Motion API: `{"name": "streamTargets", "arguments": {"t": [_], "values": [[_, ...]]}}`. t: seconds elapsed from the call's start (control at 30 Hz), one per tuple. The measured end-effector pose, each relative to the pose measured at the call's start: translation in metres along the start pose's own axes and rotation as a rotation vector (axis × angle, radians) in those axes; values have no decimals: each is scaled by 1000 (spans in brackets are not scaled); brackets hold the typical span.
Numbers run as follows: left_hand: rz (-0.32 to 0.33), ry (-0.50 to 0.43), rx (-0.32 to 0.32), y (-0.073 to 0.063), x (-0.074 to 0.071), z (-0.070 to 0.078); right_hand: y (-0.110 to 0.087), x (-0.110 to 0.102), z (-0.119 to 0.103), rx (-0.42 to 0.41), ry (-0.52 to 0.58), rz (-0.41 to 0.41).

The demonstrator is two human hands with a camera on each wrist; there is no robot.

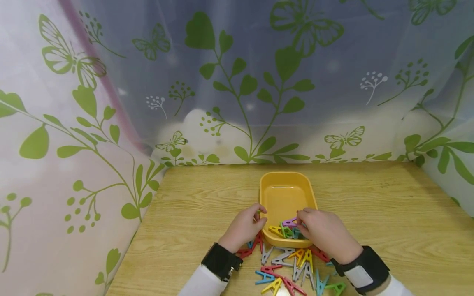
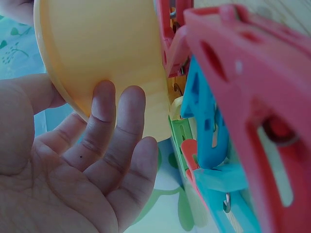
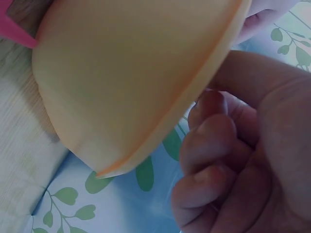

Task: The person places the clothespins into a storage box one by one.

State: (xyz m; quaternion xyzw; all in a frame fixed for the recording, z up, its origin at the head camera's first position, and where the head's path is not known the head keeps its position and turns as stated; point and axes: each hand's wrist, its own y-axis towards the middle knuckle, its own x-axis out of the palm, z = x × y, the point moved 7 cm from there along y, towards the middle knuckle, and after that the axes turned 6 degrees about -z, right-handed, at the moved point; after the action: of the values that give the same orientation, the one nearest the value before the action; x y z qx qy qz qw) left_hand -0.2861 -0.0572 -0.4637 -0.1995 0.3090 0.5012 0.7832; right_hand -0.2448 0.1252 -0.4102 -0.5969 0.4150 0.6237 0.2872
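A yellow plastic tray (image 1: 285,197) stands on the table, with several clothespins, among them a purple clothespin (image 1: 290,222) and a yellow clothespin (image 1: 275,230), heaped at its near end. My left hand (image 1: 245,226) holds the tray's left rim; in the left wrist view, fingertips (image 2: 132,99) lie against the outer wall (image 2: 116,43). Over the right rim reaches my right hand (image 1: 327,232), fingers curled beside the heaped clothespins. The tray wall (image 3: 131,82) hides its thumb and index tips in the right wrist view, so whether they pinch a clothespin is unclear.
Many loose clothespins lie in front of the tray, including a blue clothespin (image 1: 264,277), a green clothespin (image 1: 336,288) and a grey clothespin (image 1: 284,255). The wooden table (image 1: 200,197) is bounded by a leaf-patterned curtain (image 1: 229,102) at the back and sides.
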Motion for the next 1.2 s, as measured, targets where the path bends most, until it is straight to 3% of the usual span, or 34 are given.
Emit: {"name": "streamTargets", "arguments": {"t": [0.53, 0.7, 0.97, 1.2], "values": [[6, 5, -2, 0, 0, -1, 1, 8, 4, 33, -26, 4], [2, -1, -14, 1, 0, -1, 3, 3, 0, 38, -8, 56], [-1, 2, -15, 2, 1, -3, -4, -15, -24, -58, -5, 137], [-3, 2, 15, 2, 1, -4, -12, -16, -50, -168, 52, 94]]}}
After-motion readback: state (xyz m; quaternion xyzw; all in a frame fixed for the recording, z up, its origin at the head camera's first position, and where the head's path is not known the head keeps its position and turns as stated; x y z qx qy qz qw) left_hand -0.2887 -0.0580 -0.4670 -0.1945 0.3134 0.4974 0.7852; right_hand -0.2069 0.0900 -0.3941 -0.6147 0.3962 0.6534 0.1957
